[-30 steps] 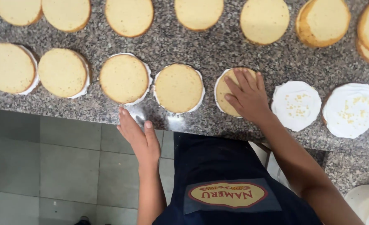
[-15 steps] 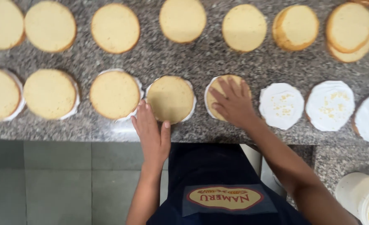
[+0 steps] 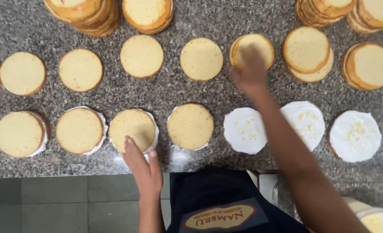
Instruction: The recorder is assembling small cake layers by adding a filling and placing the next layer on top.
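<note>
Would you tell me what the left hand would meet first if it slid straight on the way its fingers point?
The left hand points up the counter; its fingertips already touch the near edge of a round sponge cake disc.

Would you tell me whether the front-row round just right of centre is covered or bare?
Bare: the cream-topped round shows white cream and crumbs, no sponge on top.

one label only: an oval patch (image 3: 220,217) on the dark apron (image 3: 208,194), bottom centre of frame. it's yellow w/ a red border & red lettering. no pkgs, signs or screens.
</note>
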